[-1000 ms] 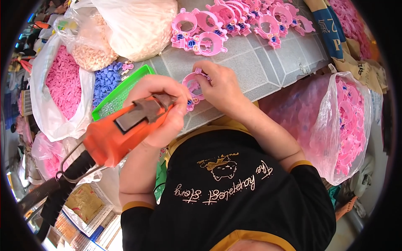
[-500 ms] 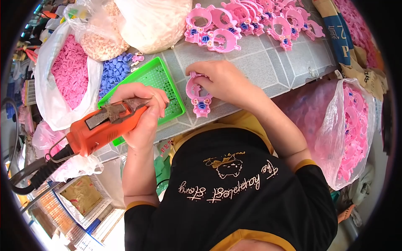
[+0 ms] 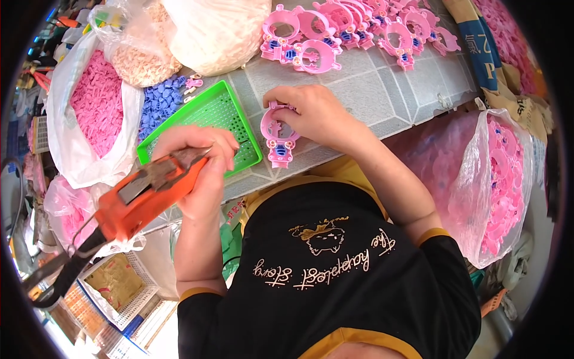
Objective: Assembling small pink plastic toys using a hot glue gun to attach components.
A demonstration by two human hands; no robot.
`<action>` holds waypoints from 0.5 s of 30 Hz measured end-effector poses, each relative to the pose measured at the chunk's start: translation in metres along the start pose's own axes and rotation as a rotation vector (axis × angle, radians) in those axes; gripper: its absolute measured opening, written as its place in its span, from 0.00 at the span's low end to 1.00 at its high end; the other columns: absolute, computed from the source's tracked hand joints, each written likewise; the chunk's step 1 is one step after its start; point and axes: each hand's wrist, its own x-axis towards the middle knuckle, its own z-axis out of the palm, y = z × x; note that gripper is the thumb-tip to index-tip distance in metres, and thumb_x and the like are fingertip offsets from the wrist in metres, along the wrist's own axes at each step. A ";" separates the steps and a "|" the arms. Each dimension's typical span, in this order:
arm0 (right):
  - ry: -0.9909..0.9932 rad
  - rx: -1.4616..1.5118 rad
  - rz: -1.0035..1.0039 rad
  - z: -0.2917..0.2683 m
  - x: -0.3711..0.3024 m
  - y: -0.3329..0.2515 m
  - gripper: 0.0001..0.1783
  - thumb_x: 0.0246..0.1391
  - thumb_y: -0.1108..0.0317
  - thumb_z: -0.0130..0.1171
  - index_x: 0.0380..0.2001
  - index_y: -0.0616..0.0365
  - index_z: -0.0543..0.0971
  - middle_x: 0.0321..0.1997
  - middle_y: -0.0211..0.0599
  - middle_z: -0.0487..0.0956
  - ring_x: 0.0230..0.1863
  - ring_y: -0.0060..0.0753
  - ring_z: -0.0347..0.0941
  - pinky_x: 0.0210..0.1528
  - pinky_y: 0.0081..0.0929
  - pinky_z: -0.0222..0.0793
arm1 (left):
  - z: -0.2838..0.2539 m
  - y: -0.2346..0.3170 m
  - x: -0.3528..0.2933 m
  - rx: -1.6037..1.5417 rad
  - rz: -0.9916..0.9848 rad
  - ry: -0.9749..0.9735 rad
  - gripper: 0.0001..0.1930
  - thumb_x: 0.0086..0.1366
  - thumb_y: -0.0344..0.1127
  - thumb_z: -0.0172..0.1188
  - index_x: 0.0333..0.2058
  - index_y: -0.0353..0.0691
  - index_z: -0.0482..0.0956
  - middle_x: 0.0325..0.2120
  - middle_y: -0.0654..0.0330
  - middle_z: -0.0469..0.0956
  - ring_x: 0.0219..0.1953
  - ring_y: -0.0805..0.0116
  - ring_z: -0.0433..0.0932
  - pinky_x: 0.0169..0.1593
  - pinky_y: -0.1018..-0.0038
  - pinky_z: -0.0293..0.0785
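Observation:
My left hand is wrapped round an orange corded power tool, slightly blurred; its narrow metal end points toward the upper right, over a green tray. The tool's working tip is hard to make out. On the grey tabletop, my right hand grips the top of a pink plastic animal-shaped frame. This piece has a round opening and a small blue striped part below it. My right fingers curl over the ring's upper edge, and the tool stays apart from the piece.
The green perforated tray lies beside my left hand. Blue parts, a bag of pink parts and bags of pale pieces sit behind it. Similar pink frames line the back. A clear bag of them stands right.
The orange tool has tilted, its corded rear end swinging lower while my left hand keeps hold. My right hand and the pink frame have hardly moved.

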 end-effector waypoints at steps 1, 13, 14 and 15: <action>0.010 -0.005 -0.002 0.000 0.000 0.001 0.10 0.52 0.67 0.59 0.39 0.55 0.80 0.32 0.42 0.82 0.34 0.47 0.79 0.37 0.39 0.74 | 0.004 0.006 0.001 0.026 0.005 0.019 0.14 0.56 0.26 0.56 0.42 0.34 0.68 0.17 0.59 0.68 0.20 0.67 0.68 0.34 0.65 0.67; -0.011 -0.055 0.036 -0.002 0.000 -0.002 0.12 0.50 0.65 0.60 0.39 0.53 0.81 0.31 0.43 0.82 0.33 0.50 0.79 0.37 0.42 0.74 | 0.050 0.019 0.011 -0.065 -0.006 -0.162 0.16 0.54 0.25 0.53 0.43 0.35 0.67 0.16 0.59 0.67 0.19 0.67 0.68 0.33 0.64 0.69; -0.008 -0.054 0.039 -0.001 0.000 -0.002 0.12 0.50 0.65 0.60 0.39 0.53 0.81 0.31 0.43 0.82 0.33 0.50 0.79 0.37 0.42 0.74 | 0.050 0.016 0.010 -0.070 -0.011 -0.171 0.15 0.55 0.24 0.52 0.43 0.35 0.67 0.17 0.59 0.67 0.19 0.66 0.68 0.33 0.64 0.69; -0.007 -0.056 0.040 0.000 0.000 -0.002 0.12 0.50 0.65 0.60 0.39 0.53 0.81 0.30 0.43 0.82 0.33 0.50 0.79 0.37 0.42 0.73 | 0.051 0.014 0.010 -0.075 -0.015 -0.179 0.15 0.55 0.24 0.52 0.43 0.35 0.67 0.17 0.60 0.68 0.19 0.66 0.68 0.33 0.64 0.69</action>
